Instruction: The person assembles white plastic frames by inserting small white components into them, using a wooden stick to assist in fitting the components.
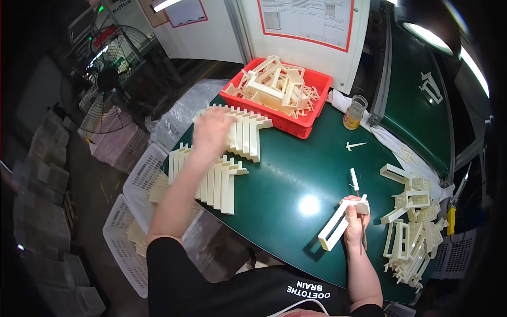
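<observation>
My left hand point(211, 129) reaches out over the far row of cream plastic frames point(245, 140). Motion smears its fingers, so I cannot tell if it grips one. A nearer row of similar frames point(216, 185) stands side by side under my left forearm. At the right, my right hand point(355, 224) is closed around a cream plastic frame point(335, 227) with a long rectangular opening. A thin tool with a white end point(354, 178) and a brown shaft runs behind that frame, along the same hand; whether the fingers grip it is hidden.
A red bin point(296, 127) of cream scraps stands at the back of the green table point(285, 185). Near it are a glass jar point(355, 112) and a small cream offcut point(355, 145). Loose frames point(414, 238) pile up at the right. White baskets point(127, 243) sit at the left.
</observation>
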A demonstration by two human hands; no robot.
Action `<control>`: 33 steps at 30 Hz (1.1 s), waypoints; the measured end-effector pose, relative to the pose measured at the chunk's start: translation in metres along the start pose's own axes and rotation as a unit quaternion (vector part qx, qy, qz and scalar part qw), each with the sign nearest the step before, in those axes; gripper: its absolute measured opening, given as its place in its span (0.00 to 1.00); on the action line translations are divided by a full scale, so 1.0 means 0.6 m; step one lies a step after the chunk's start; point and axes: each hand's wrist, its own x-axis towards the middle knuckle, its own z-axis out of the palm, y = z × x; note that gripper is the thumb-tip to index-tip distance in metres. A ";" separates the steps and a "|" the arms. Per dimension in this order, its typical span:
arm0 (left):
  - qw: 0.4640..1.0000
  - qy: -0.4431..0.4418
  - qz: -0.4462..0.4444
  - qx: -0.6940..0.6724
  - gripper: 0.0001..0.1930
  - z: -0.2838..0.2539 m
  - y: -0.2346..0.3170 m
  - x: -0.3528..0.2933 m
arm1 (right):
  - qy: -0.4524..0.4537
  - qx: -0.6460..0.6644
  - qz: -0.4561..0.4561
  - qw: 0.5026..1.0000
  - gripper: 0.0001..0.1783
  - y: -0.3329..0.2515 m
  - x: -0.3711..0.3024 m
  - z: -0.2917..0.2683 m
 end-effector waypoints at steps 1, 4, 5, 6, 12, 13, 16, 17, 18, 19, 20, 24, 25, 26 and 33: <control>0.995 -0.051 -0.018 0.087 0.15 0.013 -0.066 -0.013 | -0.009 0.000 0.013 1.000 0.15 -0.005 0.003 0.007; 0.987 -0.114 -0.005 0.110 0.14 0.039 -0.162 -0.026 | -0.013 0.007 0.008 1.000 0.14 0.002 0.008 -0.003; 0.986 -0.164 -0.022 0.031 0.12 0.038 -0.168 -0.009 | -0.018 0.005 0.012 1.000 0.12 0.004 0.007 -0.010; 0.975 -0.214 -0.039 -0.048 0.11 0.040 -0.171 0.009 | -0.016 0.005 0.016 1.000 0.12 0.006 0.006 -0.013; 0.944 0.009 -0.157 -0.289 0.11 0.021 -0.118 0.216 | -0.003 -0.016 0.007 1.000 0.12 0.012 0.004 -0.006; 0.945 0.012 -0.170 -0.279 0.14 0.012 -0.076 0.257 | 0.005 -0.023 0.010 1.000 0.12 0.011 0.004 -0.010; 0.936 0.006 -0.203 -0.289 0.31 0.064 -0.078 0.333 | -0.011 -0.010 0.025 1.000 0.12 0.005 0.006 0.007; 0.938 0.015 -0.226 -0.261 0.40 0.065 -0.009 0.345 | 0.007 -0.012 0.022 1.000 0.12 0.007 0.005 -0.001; 0.953 0.046 -0.212 -0.210 0.42 0.075 0.003 0.348 | -0.004 -0.013 0.029 0.999 0.12 0.006 0.006 0.001; 0.954 0.097 -0.190 -0.210 0.40 0.078 0.054 0.342 | -0.002 -0.011 0.030 0.999 0.12 0.007 0.005 -0.001; 0.951 0.129 -0.132 -0.247 0.39 0.081 0.101 0.330 | -0.009 -0.009 0.026 1.000 0.12 0.009 0.005 -0.004; 0.777 -0.159 0.062 -0.606 0.37 0.028 0.315 0.146 | 0.019 -0.038 -0.046 0.998 0.11 0.006 -0.007 -0.017; 0.723 -0.241 0.058 -0.644 0.36 0.015 0.348 0.089 | 0.024 -0.082 -0.074 0.994 0.12 -0.003 -0.011 -0.021; 0.676 -0.316 0.042 -0.664 0.36 0.034 0.377 0.033 | 0.034 -0.093 -0.140 0.985 0.12 -0.002 -0.008 -0.022; 0.202 -0.498 -0.146 -0.831 0.31 0.121 0.467 -0.106 | 0.054 -0.365 -0.298 0.880 0.20 -0.039 0.013 -0.035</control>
